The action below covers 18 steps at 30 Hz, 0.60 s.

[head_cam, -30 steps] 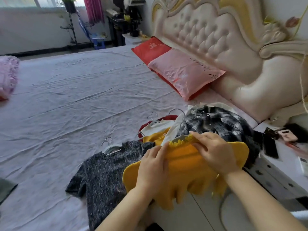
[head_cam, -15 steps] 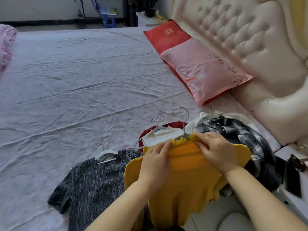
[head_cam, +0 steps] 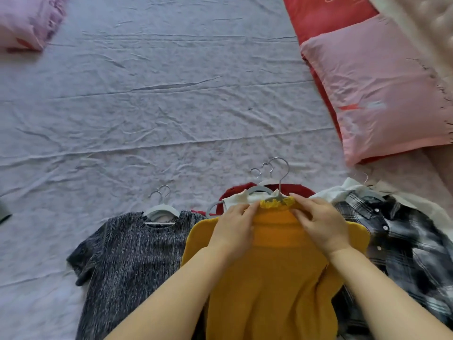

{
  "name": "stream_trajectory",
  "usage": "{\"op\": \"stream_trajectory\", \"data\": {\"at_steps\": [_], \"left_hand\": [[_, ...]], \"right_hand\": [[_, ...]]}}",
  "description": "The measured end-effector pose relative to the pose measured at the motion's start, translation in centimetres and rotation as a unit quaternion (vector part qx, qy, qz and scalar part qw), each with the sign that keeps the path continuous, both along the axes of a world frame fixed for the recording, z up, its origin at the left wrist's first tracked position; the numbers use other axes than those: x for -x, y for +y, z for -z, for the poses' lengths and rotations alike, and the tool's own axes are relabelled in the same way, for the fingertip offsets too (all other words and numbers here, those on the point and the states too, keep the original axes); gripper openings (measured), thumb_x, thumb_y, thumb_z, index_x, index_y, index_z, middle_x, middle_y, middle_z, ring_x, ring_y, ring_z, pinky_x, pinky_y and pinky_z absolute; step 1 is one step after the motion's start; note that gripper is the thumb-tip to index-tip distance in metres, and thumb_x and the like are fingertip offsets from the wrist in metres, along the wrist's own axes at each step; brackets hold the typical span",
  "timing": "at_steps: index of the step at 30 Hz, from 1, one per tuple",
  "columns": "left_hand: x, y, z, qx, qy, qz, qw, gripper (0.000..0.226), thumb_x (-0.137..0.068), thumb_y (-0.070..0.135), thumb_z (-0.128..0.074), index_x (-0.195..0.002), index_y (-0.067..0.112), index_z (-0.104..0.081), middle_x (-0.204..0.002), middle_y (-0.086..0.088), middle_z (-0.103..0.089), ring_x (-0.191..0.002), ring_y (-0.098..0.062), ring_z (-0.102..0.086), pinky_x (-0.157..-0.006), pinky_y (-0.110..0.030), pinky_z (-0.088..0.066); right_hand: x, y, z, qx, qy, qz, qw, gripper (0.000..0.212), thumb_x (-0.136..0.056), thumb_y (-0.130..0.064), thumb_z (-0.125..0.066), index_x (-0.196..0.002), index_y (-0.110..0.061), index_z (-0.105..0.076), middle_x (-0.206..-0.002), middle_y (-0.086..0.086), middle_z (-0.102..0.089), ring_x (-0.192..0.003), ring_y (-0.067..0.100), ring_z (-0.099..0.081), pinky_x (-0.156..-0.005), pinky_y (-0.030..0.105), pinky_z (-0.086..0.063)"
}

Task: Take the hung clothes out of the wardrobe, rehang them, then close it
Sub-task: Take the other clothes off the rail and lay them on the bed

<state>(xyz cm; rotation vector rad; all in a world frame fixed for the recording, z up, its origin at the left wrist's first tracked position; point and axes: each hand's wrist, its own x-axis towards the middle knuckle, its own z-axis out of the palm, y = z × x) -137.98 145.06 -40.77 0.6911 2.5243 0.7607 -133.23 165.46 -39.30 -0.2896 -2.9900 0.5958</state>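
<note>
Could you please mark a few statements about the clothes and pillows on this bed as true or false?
1. Both the left hand and the right hand hold the yellow top at its neckline. True.
2. The dark speckled T-shirt lies to the right of the yellow top. False: it lies to its left; the plaid shirt is on the right.
3. A hanger sticks out above the yellow top's collar. True.
4. The pink pillow lies under the red pillow. False: the pink one rests on top of the red one.
</note>
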Motion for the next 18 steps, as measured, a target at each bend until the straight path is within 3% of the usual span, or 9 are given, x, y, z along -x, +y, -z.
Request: {"op": "stream_trajectory", "data": {"at_steps": [3,5,8,13,18], "left_hand": [[2.0,1.9,2.2,0.028,-0.013,-0.015,0.999,0.062,-0.092,0.013,-0.045,-0.146,0.028,-0.019,-0.15,0.0,-0.027,-0.135,-0.023,-0.027,-0.106,-0.037,-0.033],[3.0,2.9,3.5,0.048,-0.021,-0.034,0.998,0.065,-0.09,0.009,-0.047,-0.146,0.029,-0.019,-0.152,0.0,-0.021,-0.137,-0.023,-0.025,-0.105,-0.037,-0.035],[3.6,4.0,5.0,0.076,-0.032,-0.044,0.996,0.067,-0.089,0.007,-0.049,-0.145,0.027,-0.02,-0.152,-0.001,-0.02,-0.136,-0.024,-0.026,-0.102,-0.035,-0.036],[3.6,4.3,6.2,0.116,-0.034,-0.051,0.991,0.062,-0.09,0.012,-0.05,-0.145,0.022,-0.024,-0.152,-0.003,-0.02,-0.136,-0.024,-0.025,-0.105,-0.033,-0.029],[3.3,3.6,5.6,0.127,-0.04,-0.073,0.988,0.059,-0.089,0.013,-0.051,-0.143,0.022,-0.028,-0.151,-0.002,-0.023,-0.133,-0.024,-0.029,-0.101,-0.035,-0.033]], "right_hand": [[3.1,2.1,4.0,0.014,-0.068,0.019,0.997,0.04,-0.089,-0.031,-0.059,-0.129,-0.03,-0.054,-0.103,0.001,-0.064,-0.09,0.017,-0.056,-0.057,0.022,-0.039],[4.9,3.2,6.2,0.03,-0.128,0.04,0.99,0.048,-0.09,-0.035,-0.057,-0.136,-0.027,-0.046,-0.12,0.003,-0.058,-0.11,0.02,-0.052,-0.076,0.032,-0.045],[6.4,4.2,8.4,0.077,-0.171,0.049,0.981,0.054,-0.088,-0.033,-0.06,-0.137,-0.02,-0.043,-0.127,0.008,-0.053,-0.12,0.024,-0.045,-0.094,0.036,-0.039],[5.2,4.1,10.0,0.108,-0.208,0.002,0.972,0.049,-0.086,-0.026,-0.064,-0.132,-0.019,-0.049,-0.125,0.007,-0.054,-0.12,0.025,-0.046,-0.097,0.039,-0.041],[4.5,2.4,10.0,0.133,-0.21,-0.01,0.969,0.049,-0.087,-0.029,-0.063,-0.132,-0.018,-0.05,-0.13,0.002,-0.052,-0.12,0.018,-0.048,-0.096,0.032,-0.042]]}}
